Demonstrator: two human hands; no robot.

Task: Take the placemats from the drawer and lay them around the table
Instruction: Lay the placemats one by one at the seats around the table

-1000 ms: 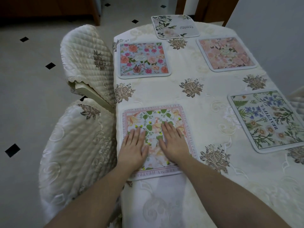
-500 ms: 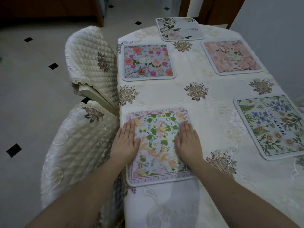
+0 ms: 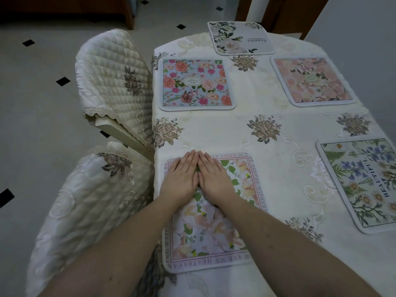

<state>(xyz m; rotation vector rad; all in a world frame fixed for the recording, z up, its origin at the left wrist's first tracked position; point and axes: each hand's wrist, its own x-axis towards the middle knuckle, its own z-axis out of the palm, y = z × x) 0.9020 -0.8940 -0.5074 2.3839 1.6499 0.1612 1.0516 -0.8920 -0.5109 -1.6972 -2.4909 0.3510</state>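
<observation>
Taking the near placemat (image 3: 216,213) as the landmark: to its left stand two chairs (image 3: 115,82) in quilted cream covers, pushed against the table (image 3: 278,133), so each mat answers to one seat. On its far left part lies the left hand (image 3: 179,179), palm down, fingers straight and together, gripping nothing. Touching it on the right is the right hand (image 3: 214,179), flat in the same way. I judge that they press the mat to smooth it at the table edge. Beyond the landmark is the blue rose mat (image 3: 196,84), further off the white mat (image 3: 240,38). To the far right is the pink mat (image 3: 311,80), and directly right the "Beautiful" mat (image 3: 360,183), all lying flat.
</observation>
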